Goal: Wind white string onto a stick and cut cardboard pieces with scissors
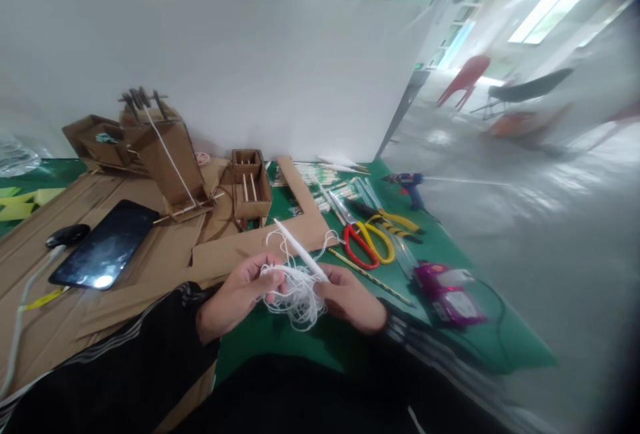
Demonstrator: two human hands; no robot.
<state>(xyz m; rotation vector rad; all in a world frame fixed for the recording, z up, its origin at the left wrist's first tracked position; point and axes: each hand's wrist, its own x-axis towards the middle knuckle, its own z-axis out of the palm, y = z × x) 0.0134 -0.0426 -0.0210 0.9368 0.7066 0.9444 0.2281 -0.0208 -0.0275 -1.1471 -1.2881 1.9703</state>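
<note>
A loose tangle of thin white string (300, 307) hangs between my two hands, low over the green table. My left hand (243, 295) is closed, pinching strands on the left side of the bundle between thumb and fingers. From the other side my right hand (353, 297) grips a slim white pointed stick (299, 247) that slants up and to the left, with string against its fingers. Stray loops of string spread above the bundle, near an L-shaped piece of cardboard (260, 242). Whether the string is tied to the stick I cannot tell.
Scissors with red and yellow handles (361, 246), pliers (400, 221), a patterned pencil (373, 277), a purple device (445, 294) and a glue gun (410, 186) lie to the right. Leftward are a phone (107, 241), a mouse (69, 235) and cardboard models (167, 161). A white panel (225, 67) stands behind.
</note>
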